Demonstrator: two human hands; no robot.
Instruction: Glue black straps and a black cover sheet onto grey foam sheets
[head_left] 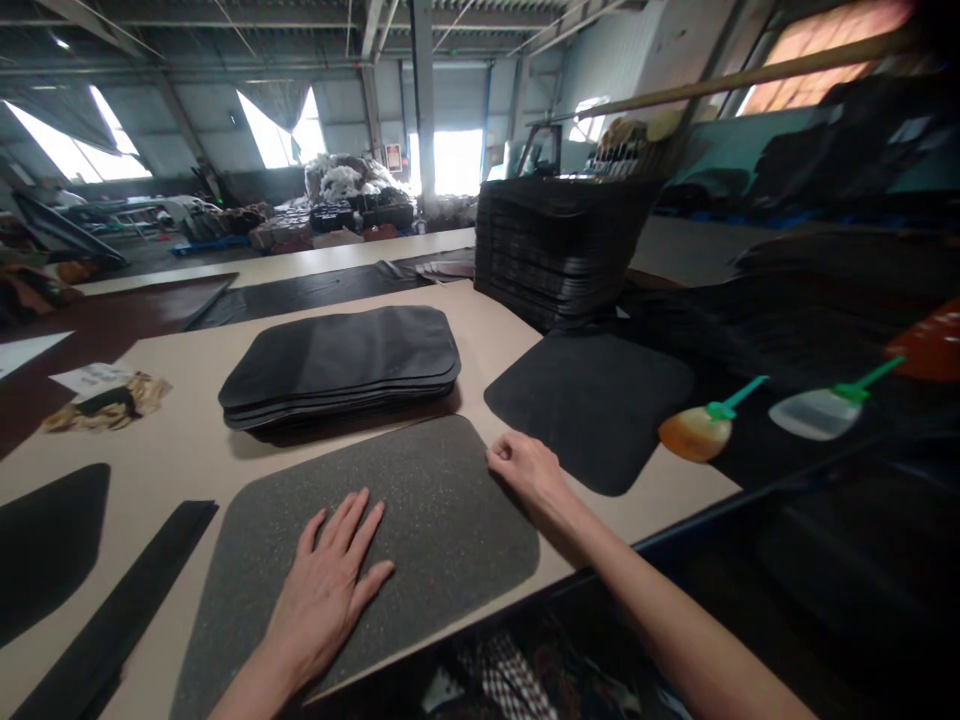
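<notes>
A grey speckled foam pad (420, 510) with rounded corners lies flat on the tan table (187, 440) right in front of me. My left hand (330, 580) rests flat on the pad, fingers stretched out and open. My right hand (525, 465) is at the pad's right edge with its fingers curled onto that edge. Behind the pad sits a low stack of black pads (341, 365). A single black pad (592, 400) lies to the right of my right hand.
A tall stack of black pads (559, 250) stands at the back right. Two squeeze bottles with green nozzles, one amber (697, 430) and one clear (821, 410), lie at right. Black strips (120, 620) and a dark piece (45, 540) lie at left, with crumpled paper (105, 400).
</notes>
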